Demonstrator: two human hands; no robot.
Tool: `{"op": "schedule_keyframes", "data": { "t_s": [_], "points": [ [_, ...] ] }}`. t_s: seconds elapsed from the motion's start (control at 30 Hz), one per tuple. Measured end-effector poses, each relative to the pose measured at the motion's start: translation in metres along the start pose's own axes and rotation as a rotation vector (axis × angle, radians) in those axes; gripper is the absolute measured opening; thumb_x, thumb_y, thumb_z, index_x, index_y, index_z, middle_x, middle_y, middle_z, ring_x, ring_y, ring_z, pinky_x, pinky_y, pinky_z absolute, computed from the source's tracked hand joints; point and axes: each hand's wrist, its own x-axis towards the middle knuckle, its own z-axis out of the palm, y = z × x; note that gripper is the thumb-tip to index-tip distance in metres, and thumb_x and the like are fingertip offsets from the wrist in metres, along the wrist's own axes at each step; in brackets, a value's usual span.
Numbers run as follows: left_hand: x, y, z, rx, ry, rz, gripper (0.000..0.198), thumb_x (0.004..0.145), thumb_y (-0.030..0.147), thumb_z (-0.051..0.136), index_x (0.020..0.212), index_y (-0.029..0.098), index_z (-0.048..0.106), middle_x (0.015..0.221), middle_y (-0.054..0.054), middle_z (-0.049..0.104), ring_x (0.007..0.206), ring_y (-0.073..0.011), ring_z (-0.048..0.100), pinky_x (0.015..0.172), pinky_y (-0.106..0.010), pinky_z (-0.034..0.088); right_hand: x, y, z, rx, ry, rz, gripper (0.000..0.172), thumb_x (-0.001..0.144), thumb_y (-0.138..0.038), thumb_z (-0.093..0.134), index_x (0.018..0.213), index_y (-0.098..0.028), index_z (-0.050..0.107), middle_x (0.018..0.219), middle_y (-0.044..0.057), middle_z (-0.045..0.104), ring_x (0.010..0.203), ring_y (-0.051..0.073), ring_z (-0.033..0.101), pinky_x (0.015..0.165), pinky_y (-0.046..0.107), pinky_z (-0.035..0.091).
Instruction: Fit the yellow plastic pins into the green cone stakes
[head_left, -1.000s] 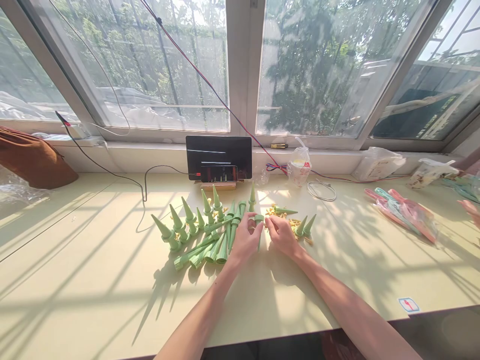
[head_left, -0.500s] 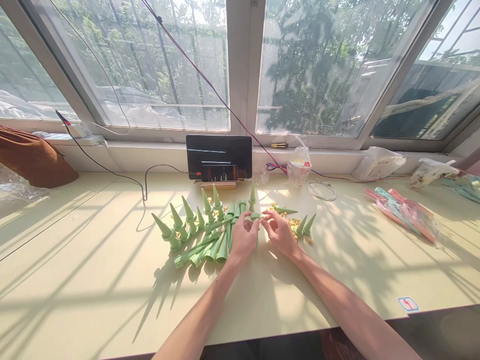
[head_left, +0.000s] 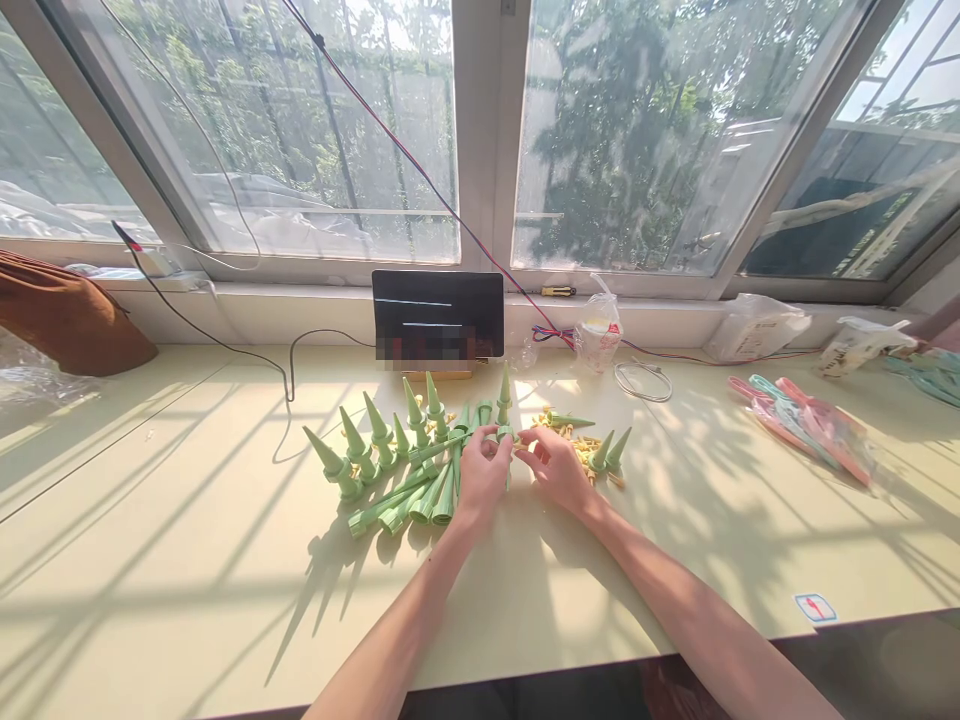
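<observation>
My left hand (head_left: 484,475) is closed round a green plastic watering spike (head_left: 505,433), its fingers and thumb at the collar and the narrow part pointing down. Close by on the right, my right hand (head_left: 555,465) pinches a small yellow valve piece (head_left: 519,447) against the spike's side. How far the piece is seated is hidden by the fingers. Several long green spikes (head_left: 424,500) lie fanned out left of my left hand. Upright green cones (head_left: 379,428) on collars stand in a row behind them. Loose yellow pieces (head_left: 586,455) lie beyond my right hand, beside two green cones (head_left: 616,450).
A black tablet (head_left: 439,300) leans at the sill, its lower part blurred out. Right of it are a bagged cup (head_left: 598,335), a coiled cable (head_left: 643,382) and bagged pink and teal items (head_left: 806,425). A brown cloth (head_left: 67,315) hangs at left.
Both hands have shifted slightly left with the spike. The right fingertips have moved a little down along its side. The other parts on the table stay where they were.
</observation>
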Motion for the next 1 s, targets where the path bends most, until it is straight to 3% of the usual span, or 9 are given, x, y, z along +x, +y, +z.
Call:
{"op": "schedule_keyframes", "data": {
  "t_s": [0.27,0.5,1.0],
  "points": [
    [-0.0005,0.0014,-0.0002,0.059,-0.031,-0.026,0.039,0.082,0.044,0.060,0.110,0.017,0.059,0.063,0.002,0.059,0.049,-0.0120,0.051,0.052,-0.024,0.040,-0.0006,0.0060,0.0016,-0.035,0.000,0.002,0.014,0.090,-0.024,0.059,0.102,-0.019,0.065,0.093,0.005,0.069,0.062,0.014,0.056,0.065,0.029,0.047],
    [0.0002,0.0007,0.0004,0.057,-0.069,-0.053,0.043,0.085,0.046,0.056,0.115,0.015,0.057,0.067,-0.001,0.062,0.046,-0.0114,0.049,0.042,-0.023,0.036,0.0008,0.0100,0.0014,-0.047,-0.004,-0.010,0.014,0.091,-0.024,0.058,0.100,-0.017,0.066,0.089,0.006,0.068,0.065,0.016,0.057,0.065,0.029,0.046],
    [0.0002,-0.0073,0.0030,0.114,-0.110,0.082,0.046,0.090,0.049,0.049,0.120,0.014,0.057,0.074,-0.002,0.062,0.049,-0.0121,0.052,0.052,-0.026,0.041,0.0000,0.0033,-0.0056,-0.040,-0.048,-0.072,0.026,0.097,-0.024,0.045,0.077,-0.018,0.060,0.068,0.001,0.057,0.060,0.013,0.047,0.060,0.025,0.035]
  ]
}}
